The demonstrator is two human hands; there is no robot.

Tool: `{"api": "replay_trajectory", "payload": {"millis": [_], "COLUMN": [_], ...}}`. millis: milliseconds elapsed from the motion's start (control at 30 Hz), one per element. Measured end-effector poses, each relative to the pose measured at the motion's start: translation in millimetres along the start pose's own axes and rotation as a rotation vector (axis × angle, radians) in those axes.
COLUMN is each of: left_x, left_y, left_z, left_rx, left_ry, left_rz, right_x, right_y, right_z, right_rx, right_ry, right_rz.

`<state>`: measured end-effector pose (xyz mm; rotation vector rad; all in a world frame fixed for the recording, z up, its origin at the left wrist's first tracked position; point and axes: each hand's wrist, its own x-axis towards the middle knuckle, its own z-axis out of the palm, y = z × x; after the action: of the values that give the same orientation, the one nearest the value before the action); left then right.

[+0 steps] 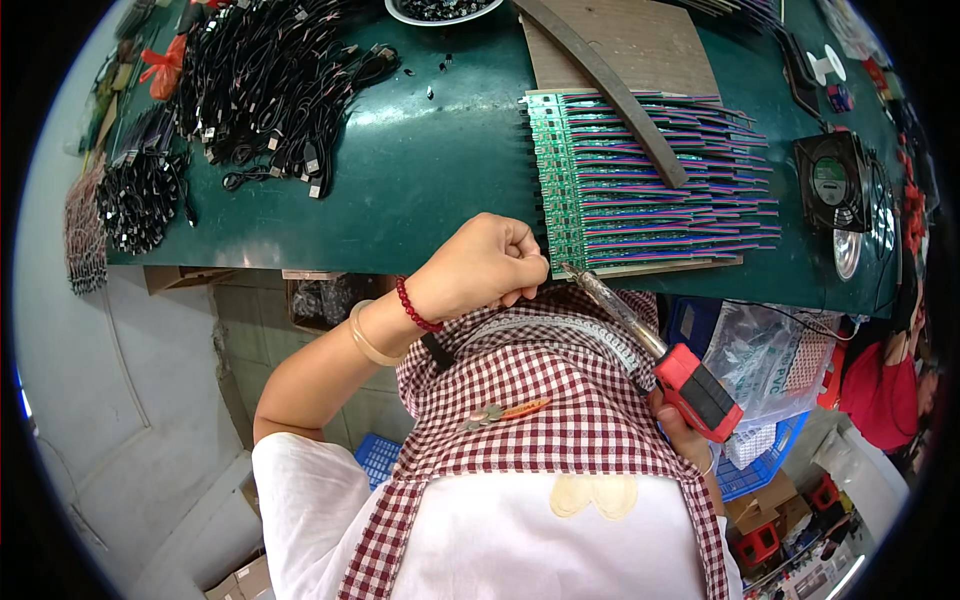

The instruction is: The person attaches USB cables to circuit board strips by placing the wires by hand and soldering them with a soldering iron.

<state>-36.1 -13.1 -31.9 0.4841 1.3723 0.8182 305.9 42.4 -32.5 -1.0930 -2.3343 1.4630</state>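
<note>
My right hand [682, 430] is wrapped round the red-and-black handle of a soldering iron [698, 392]. The iron's metal tip meets the near left corner of a panel of green circuit boards [558, 185], though actual contact is too small to make out. Just left of that tip, my left hand [492, 262] is closed in a pinch beside the table edge; whatever it may hold is hidden. Rows of thin multicoloured wires [690, 215] run rightward from the boards. Across them lies a long, curved flat bar [622, 92].
The boards rest on a brown sheet [665, 45] on the green table [430, 170]. Black cable bundles [270, 90] are heaped at the far left, near a white bowl [445, 12]. A small black fan [832, 182] stands right. Below are a plastic bag [775, 360] and blue basket [765, 465].
</note>
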Motion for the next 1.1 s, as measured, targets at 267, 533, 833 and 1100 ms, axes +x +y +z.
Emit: {"api": "replay_trajectory", "payload": {"millis": [267, 533, 833, 1100], "left_x": [2, -5, 7, 31], "left_y": [1, -2, 33, 64], "left_z": [-1, -3, -118, -172], "left_rx": [-0.003, 0.045, 1.092, 1.333], "left_ry": [0.011, -0.017, 1.147, 0.997], "left_rz": [0.007, 0.07, 0.598, 0.447], "right_x": [2, 29, 67, 85], "right_y": [0, -29, -36, -46], "right_z": [-4, 2, -4, -6], "right_rx": [0.164, 0.729, 0.753, 0.734], "right_ry": [0.096, 0.24, 0.377, 0.339], "right_rz": [0.001, -0.03, -0.289, -0.386]}}
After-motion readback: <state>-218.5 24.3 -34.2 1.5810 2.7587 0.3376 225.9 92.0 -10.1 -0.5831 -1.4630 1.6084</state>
